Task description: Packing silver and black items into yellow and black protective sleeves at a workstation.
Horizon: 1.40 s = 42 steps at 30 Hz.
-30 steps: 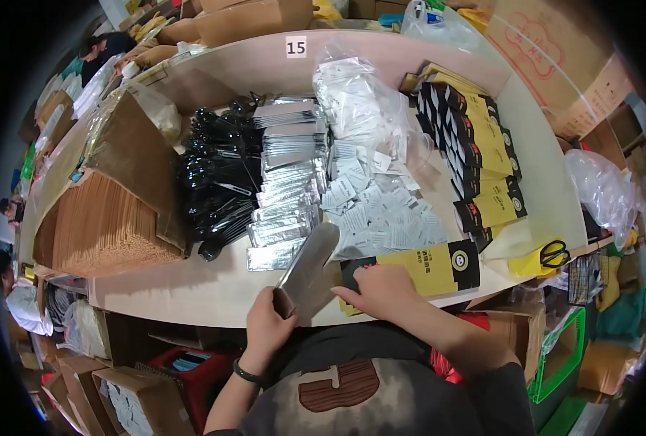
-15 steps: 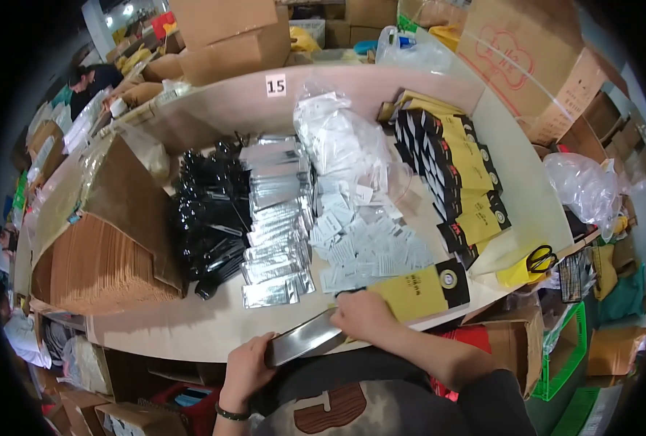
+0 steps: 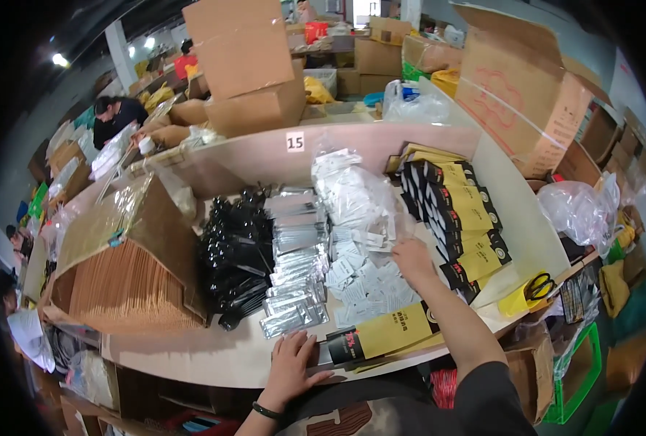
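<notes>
My left hand [image 3: 291, 368] lies open at the table's front edge, fingers spread, fingertips by a silver flat piece [image 3: 324, 354]. That piece shows at the left end of a black and yellow card sleeve [image 3: 388, 333]; whether it sits inside or beneath is unclear. Another yellow sleeve partly shows below it. My right hand [image 3: 414, 263] reaches over the sleeve to the right side of a heap of small white printed packets [image 3: 370, 283]. Its fingers bend down among them and are partly hidden, so I cannot tell whether they grip one.
Silver flat packets [image 3: 294, 305] and black long-handled pieces [image 3: 235, 254] lie in rows left of the heap. Beyond them stands a carton of brown card [image 3: 126, 287]. Black and yellow sleeves [image 3: 468, 211] are stacked at right, near black-handled scissors [image 3: 538, 286]. A low partition [image 3: 250, 156] borders the table.
My right hand has left the sleeve and moved up to the white packets. My left hand has let go of the silver piece and flattened out. The view has tilted upward.
</notes>
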### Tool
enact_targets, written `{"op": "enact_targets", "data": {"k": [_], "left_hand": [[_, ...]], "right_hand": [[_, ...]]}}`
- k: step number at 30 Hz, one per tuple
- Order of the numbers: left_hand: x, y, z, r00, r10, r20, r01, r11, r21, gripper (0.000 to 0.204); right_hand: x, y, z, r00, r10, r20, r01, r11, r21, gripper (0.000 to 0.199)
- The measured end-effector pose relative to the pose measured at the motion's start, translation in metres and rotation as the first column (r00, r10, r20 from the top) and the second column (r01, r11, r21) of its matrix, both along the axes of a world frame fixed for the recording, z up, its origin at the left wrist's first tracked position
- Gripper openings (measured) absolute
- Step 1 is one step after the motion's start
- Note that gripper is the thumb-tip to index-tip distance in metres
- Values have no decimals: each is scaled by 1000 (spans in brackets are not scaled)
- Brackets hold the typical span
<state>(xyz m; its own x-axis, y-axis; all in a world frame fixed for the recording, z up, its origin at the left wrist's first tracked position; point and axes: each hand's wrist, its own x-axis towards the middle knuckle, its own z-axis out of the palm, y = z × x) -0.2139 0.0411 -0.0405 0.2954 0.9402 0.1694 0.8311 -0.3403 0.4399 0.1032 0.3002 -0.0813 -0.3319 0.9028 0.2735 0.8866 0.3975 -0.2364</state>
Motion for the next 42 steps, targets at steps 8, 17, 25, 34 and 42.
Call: {"op": "enact_targets", "data": {"k": [8,17,25,34,42], "left_hand": [[-11,-20,-17,987,87,136,-97,993,72,77],[-7,-23,-23,980,87,180,-109,987,114,70],[-11,-24,-19,978,102,182,-126,984,127,65],[-51,-16,-28,761,415,499,-542,829,137,37],[-114,59,-16,885,460,79,-462,839,287,24]], "right_hand": [[-28,-67,64,976,116,-184,-124,992,-33,17],[-95,-42,26,833,546,91,-552,805,219,11],[-122,-87,66,824,534,-190,-525,845,103,8],[-200,-111,23,781,537,-319,-624,698,-352,13],[-217,-136,28,898,187,-398,-359,835,-417,22]]}}
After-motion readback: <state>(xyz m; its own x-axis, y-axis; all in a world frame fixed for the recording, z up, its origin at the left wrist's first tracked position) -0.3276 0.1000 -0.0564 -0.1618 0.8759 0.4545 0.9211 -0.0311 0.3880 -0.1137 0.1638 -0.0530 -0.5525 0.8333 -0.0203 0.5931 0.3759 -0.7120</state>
